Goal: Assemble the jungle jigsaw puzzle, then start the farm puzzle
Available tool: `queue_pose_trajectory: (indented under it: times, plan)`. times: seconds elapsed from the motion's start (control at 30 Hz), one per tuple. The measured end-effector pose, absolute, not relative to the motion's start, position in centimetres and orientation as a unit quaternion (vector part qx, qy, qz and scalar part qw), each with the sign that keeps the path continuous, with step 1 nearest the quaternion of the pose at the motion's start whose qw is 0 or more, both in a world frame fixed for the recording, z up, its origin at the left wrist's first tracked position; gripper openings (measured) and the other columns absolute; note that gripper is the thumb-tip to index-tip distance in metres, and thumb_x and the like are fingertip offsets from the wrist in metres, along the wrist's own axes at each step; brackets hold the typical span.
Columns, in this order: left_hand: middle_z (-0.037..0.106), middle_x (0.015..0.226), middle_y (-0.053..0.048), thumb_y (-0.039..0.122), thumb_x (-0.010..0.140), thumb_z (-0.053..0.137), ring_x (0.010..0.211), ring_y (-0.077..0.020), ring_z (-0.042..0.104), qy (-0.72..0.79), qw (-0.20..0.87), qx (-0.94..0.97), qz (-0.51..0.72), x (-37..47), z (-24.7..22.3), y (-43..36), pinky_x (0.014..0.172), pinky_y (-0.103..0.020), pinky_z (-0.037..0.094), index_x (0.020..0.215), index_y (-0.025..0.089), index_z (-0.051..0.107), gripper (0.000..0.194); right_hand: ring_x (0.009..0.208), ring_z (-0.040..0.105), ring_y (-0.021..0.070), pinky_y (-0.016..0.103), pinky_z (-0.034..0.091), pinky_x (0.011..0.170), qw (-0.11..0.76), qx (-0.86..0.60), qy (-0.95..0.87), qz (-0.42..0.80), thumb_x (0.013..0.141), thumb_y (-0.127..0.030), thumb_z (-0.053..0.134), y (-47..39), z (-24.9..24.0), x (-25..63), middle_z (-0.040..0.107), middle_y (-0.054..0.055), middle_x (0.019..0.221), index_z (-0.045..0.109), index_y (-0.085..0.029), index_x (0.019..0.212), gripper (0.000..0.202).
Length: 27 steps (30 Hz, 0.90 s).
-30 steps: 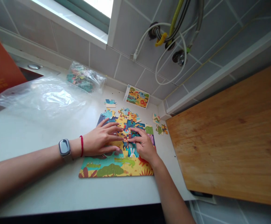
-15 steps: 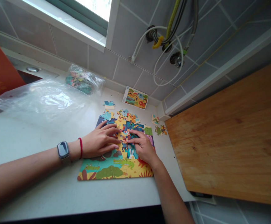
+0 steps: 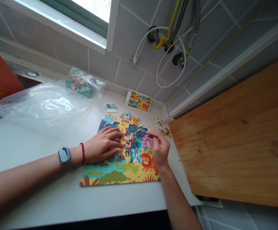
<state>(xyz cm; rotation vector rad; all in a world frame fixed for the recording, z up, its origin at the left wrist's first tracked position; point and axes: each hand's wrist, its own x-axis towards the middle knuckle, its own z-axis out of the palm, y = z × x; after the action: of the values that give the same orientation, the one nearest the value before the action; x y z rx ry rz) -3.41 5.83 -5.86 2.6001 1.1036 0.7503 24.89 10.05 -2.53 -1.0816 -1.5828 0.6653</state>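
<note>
A partly assembled jigsaw puzzle (image 3: 116,175) with animal pictures lies on the white counter. My left hand (image 3: 104,144) rests flat on its left and middle part, fingers spread, holding nothing. Over the upper right part of the puzzle, my right hand (image 3: 160,147) has its fingers curled with thumb and forefinger together. Whatever may be between those fingertips is hidden. Just beside them shows a purple puzzle part (image 3: 147,141). Several loose pieces (image 3: 129,118) overlap the puzzle's top edge.
Behind the puzzle are a loose blue piece (image 3: 111,108) and a picture card (image 3: 139,100). More pieces (image 3: 167,132) lie at the right, near a wooden board (image 3: 234,134). Clear plastic bags (image 3: 48,102) and an orange box (image 3: 1,75) occupy the left.
My right hand has moved right and slightly up, from the puzzle's middle to its upper right, its fingers going from stretched out to curled. My left hand has stayed put.
</note>
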Motion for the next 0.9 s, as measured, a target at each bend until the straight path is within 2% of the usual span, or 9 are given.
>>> queue_pose_trajectory:
  times: [0.1, 0.23, 0.37, 0.63, 0.73, 0.83, 0.9]
  plan:
    - [0.065, 0.141, -0.006, 0.043, 0.105, 0.055, 0.137, -0.0325, 0.05, 0.375, 0.122, 0.882, 0.257, -3.5, -5.9, 5.9, 0.116, -0.053, 0.043, 0.119, 0.035, 0.079, 0.029, 0.08, 0.068, 0.0178, 0.033, 0.056, 0.072, 0.621, -0.499, -0.529, 0.294, 0.094, -0.037, 0.061, 11.2, -2.6, 25.8, 0.075, 0.006, 0.098, 0.076, -0.022, 0.109, 0.026]
    - [0.067, 0.139, -0.005, 0.044, 0.105, 0.054, 0.137, -0.0321, 0.051, 0.374, 0.143, 0.873, 0.277, -3.6, -6.0, 6.1, 0.116, -0.052, 0.043, 0.118, 0.035, 0.079, 0.029, 0.077, 0.066, 0.0161, 0.029, 0.052, 0.068, 0.658, -0.515, -0.423, 0.351, 0.087, -0.045, 0.066, 12.8, -3.0, 27.0, 0.073, 0.005, 0.092, 0.073, -0.02, 0.103, 0.031]
    - [0.069, 0.133, -0.005, 0.042, 0.106, 0.052, 0.138, -0.0314, 0.051, 0.378, 0.164, 0.863, 0.294, -3.6, -6.1, 6.2, 0.115, -0.052, 0.044, 0.112, 0.032, 0.079, 0.029, 0.078, 0.067, 0.0158, 0.027, 0.051, 0.067, 0.674, -0.519, -0.382, 0.362, 0.087, -0.051, 0.063, 13.6, -3.6, 27.5, 0.073, 0.005, 0.092, 0.072, -0.02, 0.101, 0.036]
    - [0.072, 0.127, -0.006, 0.039, 0.106, 0.052, 0.134, -0.0285, 0.055, 0.383, 0.173, 0.854, 0.307, -3.5, -6.0, 6.3, 0.114, -0.047, 0.046, 0.102, 0.027, 0.079, 0.031, 0.086, 0.068, 0.0171, 0.026, 0.05, 0.069, 0.654, -0.548, -0.381, 0.357, 0.08, -0.05, 0.068, 14.3, -4.8, 27.8, 0.074, 0.006, 0.096, 0.075, -0.019, 0.098, 0.036]
    - [0.074, 0.124, -0.006, 0.038, 0.107, 0.051, 0.13, -0.0266, 0.06, 0.378, 0.185, 0.847, 0.324, -3.4, -5.6, 6.3, 0.114, -0.047, 0.047, 0.106, 0.026, 0.077, 0.029, 0.09, 0.068, 0.019, 0.027, 0.051, 0.071, 0.628, -0.553, -0.413, 0.36, 0.078, -0.049, 0.071, 14.1, -4.9, 27.5, 0.075, 0.007, 0.099, 0.075, -0.019, 0.095, 0.035]
    - [0.077, 0.117, -0.006, 0.037, 0.107, 0.049, 0.116, -0.023, 0.067, 0.396, 0.209, 0.81, 0.379, -3.6, -5.2, 6.5, 0.105, -0.042, 0.054, 0.114, 0.023, 0.074, 0.029, 0.091, 0.068, 0.02, 0.029, 0.051, 0.073, 0.61, -0.551, -0.443, 0.357, 0.078, -0.049, 0.072, 13.8, -5.0, 27.2, 0.076, 0.007, 0.097, 0.076, -0.019, 0.094, 0.035]
    - [0.077, 0.11, -0.006, 0.036, 0.106, 0.048, 0.105, -0.021, 0.071, 0.434, 0.216, 0.766, 0.421, -3.9, -5.1, 6.8, 0.095, -0.038, 0.058, 0.111, 0.022, 0.073, 0.029, 0.091, 0.068, 0.0201, 0.029, 0.05, 0.074, 0.603, -0.55, -0.453, 0.36, 0.077, -0.049, 0.073, 13.8, -5.1, 27.0, 0.076, 0.007, 0.097, 0.076, -0.019, 0.093, 0.034]
